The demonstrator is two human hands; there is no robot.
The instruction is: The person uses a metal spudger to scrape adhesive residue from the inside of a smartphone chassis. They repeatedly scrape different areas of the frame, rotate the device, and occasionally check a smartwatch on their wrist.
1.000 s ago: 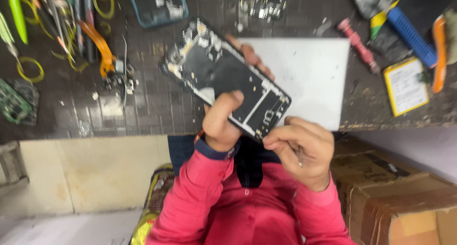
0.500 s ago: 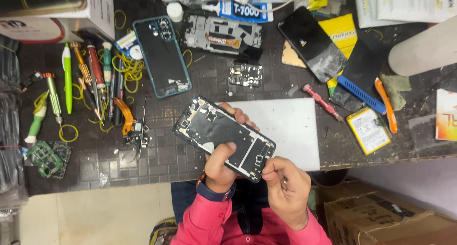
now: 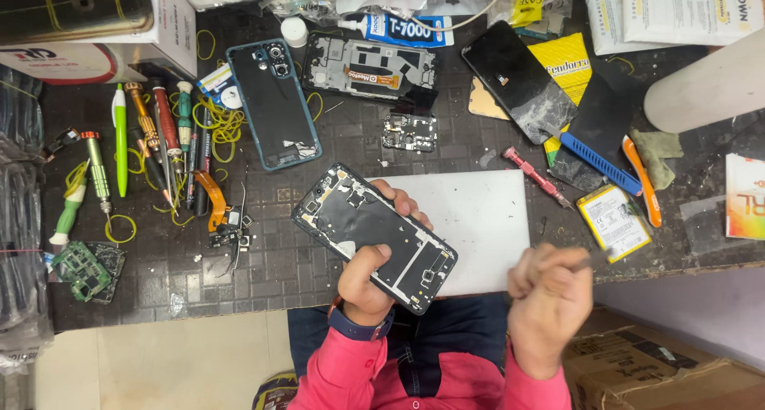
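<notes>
1. The left hand point(image 3: 368, 278) still grips the opened phone point(image 3: 374, 236) at frame centre, above the surface's point(image 3: 263, 274) front edge.
2. The right hand point(image 3: 550, 298), fisted around a thin tool point(image 3: 591, 258), has swung away to the lower right.

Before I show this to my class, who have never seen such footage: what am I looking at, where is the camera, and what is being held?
The camera sits on a person's head and looks down at their own two hands over a dark workbench. The left hand grips an opened phone with its back off and its insides showing, above a white mat. The right hand is closed and blurred; a thin tool seems to stick out of it, but I cannot tell its kind. On the bench lie screwdrivers, a blue phone back cover, a glue tube, a battery and a green circuit board.
</notes>
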